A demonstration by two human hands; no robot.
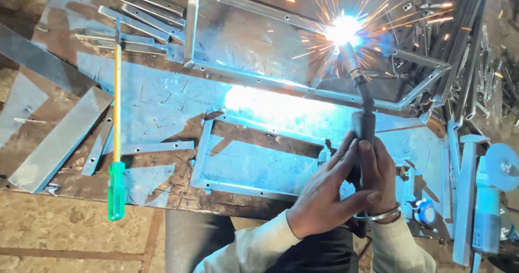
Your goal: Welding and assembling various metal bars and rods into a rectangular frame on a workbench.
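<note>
Both hands are closed together around the grip of a welding torch [361, 102]: the left hand [324, 194] wraps the handle from the near side with fingers stretched upward along it, and the right hand [378, 178], wearing a metal bangle [378, 215] at the wrist, is clamped on the handle from the far side. The torch neck rises away from the hands and its tip meets a bright arc [344, 30] with sparks flying outward, at the far rail of an angle-iron frame [238, 70] lying flat on the work surface [157, 100]. A second, smaller frame [216, 184] lies nearer the person, just left of the hands. No container is visible; loose stock lies open on the surface. Short drilled metal strips [143, 13] are stacked at the far left, flat plates [59, 140] lie at the left edge, and a dense pile of angle pieces [465, 40] sits at the far right. A screwdriver [116, 143] with a green handle and yellow shaft lies well left of the hands. An angle grinder [489, 202] rests at the right edge, near the right forearm.
</note>
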